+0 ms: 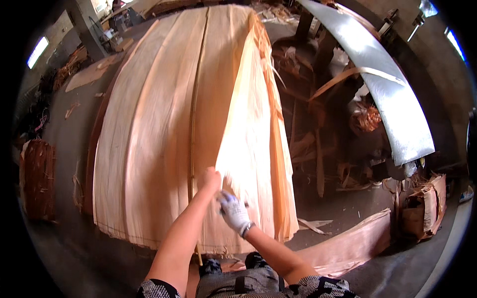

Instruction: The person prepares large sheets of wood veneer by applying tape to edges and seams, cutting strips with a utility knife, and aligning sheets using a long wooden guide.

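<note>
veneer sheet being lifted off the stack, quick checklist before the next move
1. Left hand on the near edge of the lifted veneer sheet: ok, it touches the edge, though the grip itself is hidden.
2. Right hand, in a white glove, on the same edge: ok.
3. Sheet free of the veneer stack: ok on the near left side, which is raised; the far end cannot be told.
4. Sheet whole: not ok, its right edge is frayed and splintered.
5. Floor to the right free of clutter: not ok, wood scraps and a curled strip lie there.
</note>
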